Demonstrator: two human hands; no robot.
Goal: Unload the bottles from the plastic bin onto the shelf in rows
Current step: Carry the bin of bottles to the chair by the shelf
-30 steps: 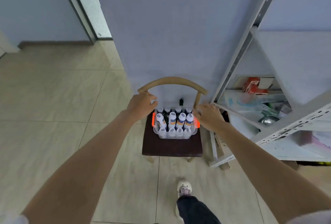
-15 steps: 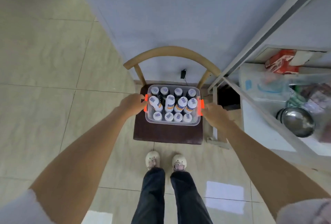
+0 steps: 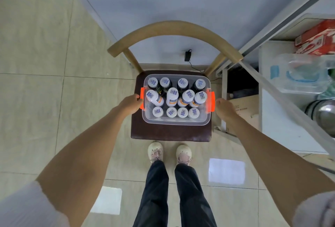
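Note:
A clear plastic bin [image 3: 175, 122] with orange side handles sits on the dark seat of a wooden chair [image 3: 170, 133]. Several white-capped bottles [image 3: 172, 96] fill it: a back row and a front row stand upright, and the middle ones lean. My left hand [image 3: 131, 104] grips the left orange handle, fingers curled against it. My right hand [image 3: 224, 109] is at the right orange handle, its fingertips hidden under the handle's edge. The white metal shelf [image 3: 282, 118] stands to the right of the chair.
The shelf holds a red box [image 3: 315, 40], a clear lidded container [image 3: 299, 76] and a metal bowl [image 3: 324, 116]. A cardboard box [image 3: 244, 107] lies under it. The chair backs against a grey wall with a plugged-in charger [image 3: 187, 55]. My feet stand just before the seat.
I have stepped up to the chair and my view has tilted down. Both hands dropped from the chair back to the bin's orange handles.

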